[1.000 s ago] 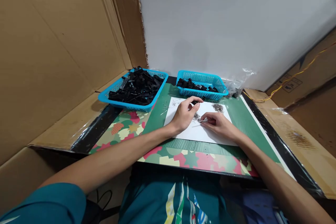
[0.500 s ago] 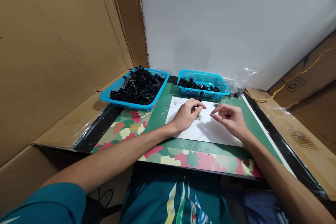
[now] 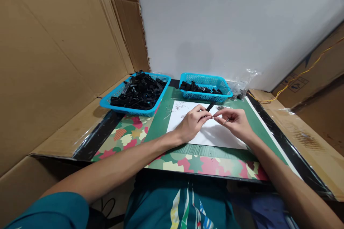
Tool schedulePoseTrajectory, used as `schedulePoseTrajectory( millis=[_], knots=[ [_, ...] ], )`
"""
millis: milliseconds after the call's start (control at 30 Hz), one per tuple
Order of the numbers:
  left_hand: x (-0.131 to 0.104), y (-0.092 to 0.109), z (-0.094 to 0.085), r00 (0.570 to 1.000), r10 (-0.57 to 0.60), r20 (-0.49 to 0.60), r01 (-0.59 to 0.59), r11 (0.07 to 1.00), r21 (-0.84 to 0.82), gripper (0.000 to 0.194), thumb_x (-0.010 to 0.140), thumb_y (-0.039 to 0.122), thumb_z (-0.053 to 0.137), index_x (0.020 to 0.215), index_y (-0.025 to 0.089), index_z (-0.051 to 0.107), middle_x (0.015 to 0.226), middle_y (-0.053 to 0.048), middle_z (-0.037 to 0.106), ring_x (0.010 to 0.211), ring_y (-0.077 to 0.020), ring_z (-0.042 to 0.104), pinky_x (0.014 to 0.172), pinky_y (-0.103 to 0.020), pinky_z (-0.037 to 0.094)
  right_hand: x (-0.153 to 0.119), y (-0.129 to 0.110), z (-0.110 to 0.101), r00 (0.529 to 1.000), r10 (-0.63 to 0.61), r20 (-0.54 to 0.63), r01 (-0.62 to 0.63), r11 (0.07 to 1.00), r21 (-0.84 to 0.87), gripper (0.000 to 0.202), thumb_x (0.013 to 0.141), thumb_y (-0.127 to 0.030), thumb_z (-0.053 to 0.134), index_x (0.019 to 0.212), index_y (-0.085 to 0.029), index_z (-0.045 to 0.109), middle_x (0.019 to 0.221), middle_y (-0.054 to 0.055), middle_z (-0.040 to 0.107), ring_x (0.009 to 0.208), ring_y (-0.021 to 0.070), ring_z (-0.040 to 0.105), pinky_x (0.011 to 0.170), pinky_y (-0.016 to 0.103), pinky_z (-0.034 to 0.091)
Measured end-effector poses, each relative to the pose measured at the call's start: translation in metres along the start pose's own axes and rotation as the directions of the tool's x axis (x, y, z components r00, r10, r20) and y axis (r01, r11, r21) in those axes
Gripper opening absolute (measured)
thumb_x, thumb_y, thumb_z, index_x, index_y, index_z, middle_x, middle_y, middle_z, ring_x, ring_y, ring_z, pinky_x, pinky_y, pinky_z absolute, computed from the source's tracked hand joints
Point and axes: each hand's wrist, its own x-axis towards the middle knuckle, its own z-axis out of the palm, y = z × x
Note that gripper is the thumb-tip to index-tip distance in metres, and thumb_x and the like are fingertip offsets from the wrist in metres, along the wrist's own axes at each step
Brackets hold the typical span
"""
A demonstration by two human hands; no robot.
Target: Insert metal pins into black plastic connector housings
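My left hand (image 3: 192,123) is closed around a black plastic piece (image 3: 210,106), whose far end sticks out beyond the fingers. Close by on the right, my right hand (image 3: 236,123) is pinched, its thumb and forefinger tips almost meeting the left fingertips. A thin metal rod (image 3: 227,121) lies across the right fingers; whatever is between the fingertips is too small to name. Both hands are over a white sheet (image 3: 212,137). Tiny dark parts (image 3: 220,107) are heaped near its far right side, and more small thin parts (image 3: 178,106) lie scattered at far left.
A blue basket (image 3: 107,104) piled with black plastic pieces stands at back left. Another blue basket (image 3: 205,96) with fewer pieces is behind the hands, beside clear plastic bags (image 3: 243,85). Cardboard (image 3: 67,43) walls the left; a yellow wire (image 3: 295,82) runs along the right.
The fingertips of both hands have come together. The black piece has turned from near upright to leaning right. The view has shifted slightly.
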Motion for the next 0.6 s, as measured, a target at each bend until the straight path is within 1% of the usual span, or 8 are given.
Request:
schedulePoseTrajectory(
  millis=[167, 233, 300, 367, 433, 533, 600],
  knots=[
    [-0.002, -0.006, 0.000, 0.999, 0.027, 0.023, -0.028, 0.999, 0.030, 0.022, 0.105, 0.023, 0.057, 0.107, 0.016, 0.078, 0.109, -0.008, 0.065, 0.089, -0.0174, 0.066, 0.082, -0.032, 0.055, -0.001, 0.003, 0.001, 0.998, 0.024, 0.052, -0.022, 0.999, -0.034, 0.036, 0.091, -0.052, 0.076, 0.090, -0.016, 0.081, 0.058, -0.005, 0.033, 0.055, 0.0109, 0.027, 0.050, 0.028, 0.020],
    [-0.002, -0.007, 0.000, 0.998, 0.017, 0.055, -0.018, 1.000, 0.013, 0.023, 0.104, 0.023, 0.057, 0.108, 0.016, 0.079, 0.112, -0.008, 0.065, 0.092, -0.0181, 0.067, 0.085, -0.033, 0.055, -0.002, 0.003, 0.001, 0.997, 0.019, 0.073, -0.015, 0.998, -0.054, 0.036, 0.090, -0.052, 0.076, 0.090, -0.017, 0.081, 0.059, -0.006, 0.031, 0.056, 0.0110, 0.027, 0.050, 0.027, 0.021],
    [-0.001, -0.006, -0.001, 0.996, -0.015, 0.092, 0.017, 1.000, -0.018, 0.023, 0.104, 0.024, 0.058, 0.107, 0.017, 0.080, 0.113, -0.008, 0.065, 0.096, -0.0190, 0.067, 0.089, -0.033, 0.054, -0.003, 0.004, 0.001, 0.997, 0.008, 0.079, -0.002, 0.997, -0.075, 0.033, 0.089, -0.050, 0.076, 0.089, -0.017, 0.081, 0.059, -0.006, 0.030, 0.055, 0.0110, 0.026, 0.049, 0.027, 0.022],
    [0.000, -0.004, -0.002, 0.991, -0.066, 0.114, 0.073, 0.996, -0.054, 0.025, 0.104, 0.029, 0.058, 0.108, 0.017, 0.080, 0.109, -0.008, 0.065, 0.096, -0.0194, 0.066, 0.089, -0.033, 0.053, -0.003, 0.005, 0.001, 0.999, -0.013, 0.052, 0.018, 0.996, -0.093, 0.029, 0.089, -0.046, 0.076, 0.087, -0.017, 0.080, 0.058, -0.006, 0.032, 0.054, 0.0108, 0.027, 0.047, 0.026, 0.023],
    [0.002, -0.002, -0.004, 0.985, -0.124, 0.123, 0.137, 0.985, -0.106, 0.031, 0.106, 0.034, 0.054, 0.112, 0.018, 0.079, 0.108, -0.008, 0.065, 0.092, -0.0185, 0.064, 0.086, -0.032, 0.052, -0.003, 0.006, 0.000, 0.999, -0.043, -0.005, 0.043, 0.993, -0.109, 0.023, 0.089, -0.040, 0.074, 0.084, -0.018, 0.079, 0.056, -0.006, 0.035, 0.053, 0.0106, 0.029, 0.046, 0.026, 0.024],
    [0.006, -0.001, -0.008, 0.969, -0.195, 0.153, 0.226, 0.950, -0.218, 0.036, 0.108, 0.035, 0.046, 0.122, 0.018, 0.073, 0.112, -0.009, 0.066, 0.086, -0.0159, 0.063, 0.079, -0.030, 0.052, -0.003, 0.005, -0.001, 0.987, -0.124, -0.100, 0.108, 0.983, -0.150, 0.015, 0.086, -0.030, 0.071, 0.080, -0.018, 0.076, 0.055, -0.006, 0.037, 0.052, 0.0104, 0.031, 0.046, 0.025, 0.026],
    [0.009, -0.003, -0.011, 0.958, -0.210, 0.194, 0.262, 0.916, -0.303, 0.033, 0.107, 0.035, 0.047, 0.124, 0.018, 0.069, 0.114, -0.010, 0.067, 0.085, -0.0149, 0.062, 0.077, -0.029, 0.051, -0.003, 0.004, -0.001, 0.972, -0.189, -0.141, 0.159, 0.966, -0.203, 0.011, 0.085, -0.026, 0.069, 0.078, -0.019, 0.074, 0.056, -0.006, 0.035, 0.051, 0.0102, 0.032, 0.047, 0.025, 0.028]
  ],
)
